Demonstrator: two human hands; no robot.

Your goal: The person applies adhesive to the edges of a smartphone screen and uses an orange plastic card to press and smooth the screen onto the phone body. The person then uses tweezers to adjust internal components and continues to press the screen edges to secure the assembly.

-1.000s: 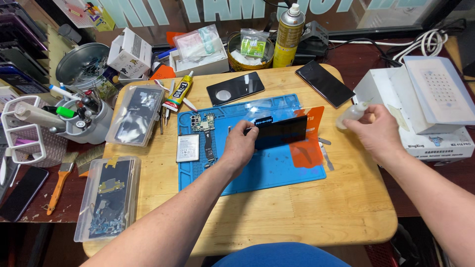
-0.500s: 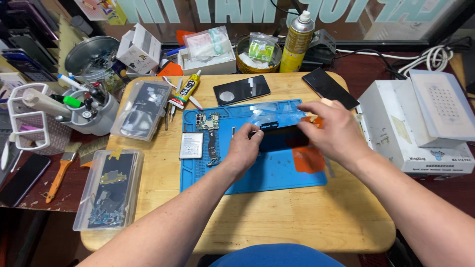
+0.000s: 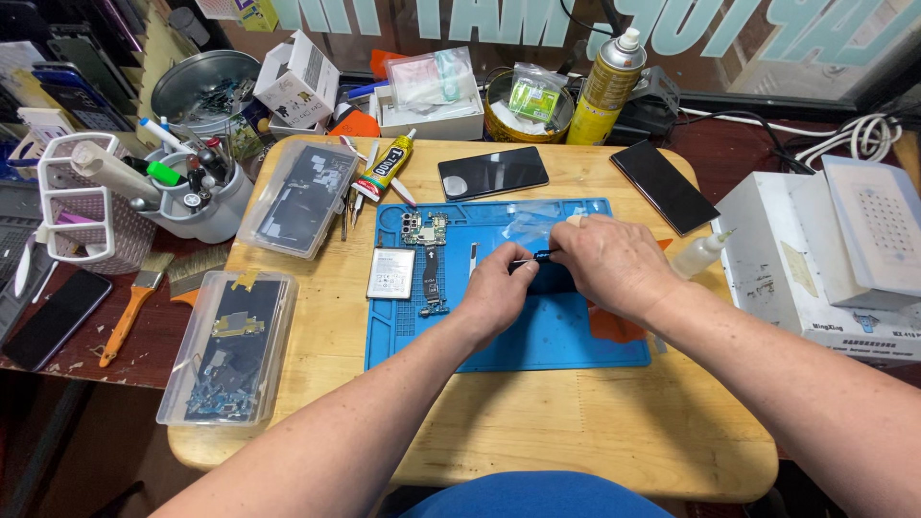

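My left hand [image 3: 497, 291] pinches the left edge of a dark phone part [image 3: 553, 281] lying on the blue work mat [image 3: 537, 341]. My right hand [image 3: 611, 264] covers the part's right side and grips a thin dark tool [image 3: 531, 259] whose tip points toward my left fingers. Most of the phone part is hidden under both hands. A clear film [image 3: 532, 223] lies just behind them. On the mat's left sit a white battery [image 3: 390, 272] and a small circuit board with a flex cable [image 3: 427, 251].
A small dropper bottle [image 3: 700, 254] lies right of the mat, with orange sheet [image 3: 614, 324] under my right wrist. Two black phones [image 3: 493, 173] [image 3: 663, 186], a glue tube [image 3: 384, 165], a spray can [image 3: 604, 88], clear parts boxes [image 3: 232, 345] and a white machine [image 3: 825, 259] crowd the round wooden table [image 3: 537, 422].
My right hand held the dropper bottle out to the right a second ago; it has set it down and come in over the phone part with a thin tool. My left hand stayed on the part.
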